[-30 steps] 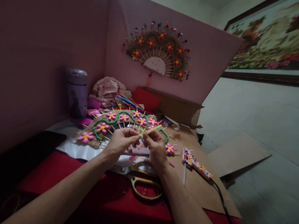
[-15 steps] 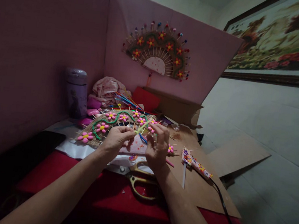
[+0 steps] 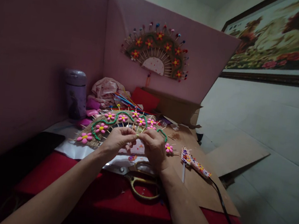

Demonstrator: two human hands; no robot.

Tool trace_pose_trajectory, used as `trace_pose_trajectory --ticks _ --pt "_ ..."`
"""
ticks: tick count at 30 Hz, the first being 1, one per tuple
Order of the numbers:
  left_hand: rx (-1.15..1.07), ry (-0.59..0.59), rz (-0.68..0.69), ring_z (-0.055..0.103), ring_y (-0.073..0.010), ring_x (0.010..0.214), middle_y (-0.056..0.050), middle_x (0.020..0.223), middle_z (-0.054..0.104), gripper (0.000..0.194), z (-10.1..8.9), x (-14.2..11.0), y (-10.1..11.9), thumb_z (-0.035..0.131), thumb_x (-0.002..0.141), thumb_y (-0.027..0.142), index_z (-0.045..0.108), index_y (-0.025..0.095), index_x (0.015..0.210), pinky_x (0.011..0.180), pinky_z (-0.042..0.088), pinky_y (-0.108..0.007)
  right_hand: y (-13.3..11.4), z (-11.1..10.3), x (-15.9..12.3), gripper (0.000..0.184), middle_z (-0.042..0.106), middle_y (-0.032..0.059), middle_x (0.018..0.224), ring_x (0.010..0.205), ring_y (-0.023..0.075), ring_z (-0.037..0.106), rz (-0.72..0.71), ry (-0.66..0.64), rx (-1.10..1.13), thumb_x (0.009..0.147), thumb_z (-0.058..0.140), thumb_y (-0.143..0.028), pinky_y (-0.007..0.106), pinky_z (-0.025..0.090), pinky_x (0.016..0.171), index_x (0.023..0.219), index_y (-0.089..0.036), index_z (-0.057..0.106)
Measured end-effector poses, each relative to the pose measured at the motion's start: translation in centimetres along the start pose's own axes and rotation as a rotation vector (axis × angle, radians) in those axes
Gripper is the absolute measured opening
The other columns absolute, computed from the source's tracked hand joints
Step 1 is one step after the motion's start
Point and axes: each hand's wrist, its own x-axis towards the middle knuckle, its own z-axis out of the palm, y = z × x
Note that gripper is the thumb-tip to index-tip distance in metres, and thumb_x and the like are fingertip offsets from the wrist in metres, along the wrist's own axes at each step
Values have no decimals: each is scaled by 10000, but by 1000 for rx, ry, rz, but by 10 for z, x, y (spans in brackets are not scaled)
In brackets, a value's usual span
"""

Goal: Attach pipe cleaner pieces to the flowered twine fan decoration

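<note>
My left hand (image 3: 121, 138) and my right hand (image 3: 154, 145) meet fingertip to fingertip over the middle of a craft fan. Between them is a small yellow-green pipe cleaner (image 3: 137, 134), pinched from both sides and mostly covered by the fingers. Beneath lies the twine-covered fan (image 3: 97, 122), decorated with pink flowers that have yellow centres, a wavy green pipe cleaner and thin sticks poking out along its edge. My hands hide part of its lower middle. Large scissors (image 3: 143, 197) with gold handles rest just below my hands.
A glue gun (image 3: 196, 163) in flowered wrap lies on cardboard (image 3: 210, 194) at right, its black cord trailing off the edge. A purple bottle (image 3: 75, 94), pink cloth (image 3: 107, 88) and coloured pipe cleaners (image 3: 130, 102) stand behind. A finished fan (image 3: 156, 51) hangs on the pink panel.
My right hand has moved left and down, bringing its fingertips against those of the left. The yellow-green pipe cleaner, stretched out before, is now mostly hidden. A blue piece by the right hand is no longer visible there.
</note>
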Motion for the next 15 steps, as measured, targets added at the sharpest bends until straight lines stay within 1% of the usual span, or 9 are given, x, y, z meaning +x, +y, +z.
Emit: trace_pose_trajectory --ticks 4,6,9,11,13,15 --pt "64 45 41 465 -75 358 16 483 549 292 -1 1 0 757 566 336 571 116 618 339 421 -206 2 2 -1 247 604 44 787 755 158 525 -44 -33 -31 893 417 -155 282 404 688 901 -214 656" --pt "89 75 72 455 -72 349 27 466 531 267 -1 2 0 739 579 313 555 121 597 336 424 -207 3 3 -1 248 608 49 810 773 159 532 -40 -18 -35 892 407 -139 279 412 698 943 -206 641" --pt "147 129 104 439 -65 340 43 459 509 207 0 3 -1 696 605 254 534 129 581 324 414 -201 1 4 -2 219 603 57 792 768 165 533 -27 41 -56 887 411 -136 280 421 694 890 -185 624" --pt "192 147 106 431 -63 341 51 457 498 170 0 4 -3 670 614 224 529 133 587 310 396 -191 0 3 -2 210 605 63 778 768 172 533 -61 74 -69 880 413 -125 289 426 700 837 -175 612" --pt "234 133 85 425 -60 338 56 447 486 154 0 4 -5 661 615 209 528 135 594 303 374 -178 0 3 -2 206 618 67 798 787 174 538 -108 88 -59 875 415 -109 297 429 719 833 -175 605" --pt "262 83 29 413 -56 316 61 421 474 163 -1 4 -4 661 622 216 520 138 591 299 350 -169 1 2 -3 192 627 64 814 788 170 541 -128 77 -25 872 430 -113 300 431 724 839 -182 606"
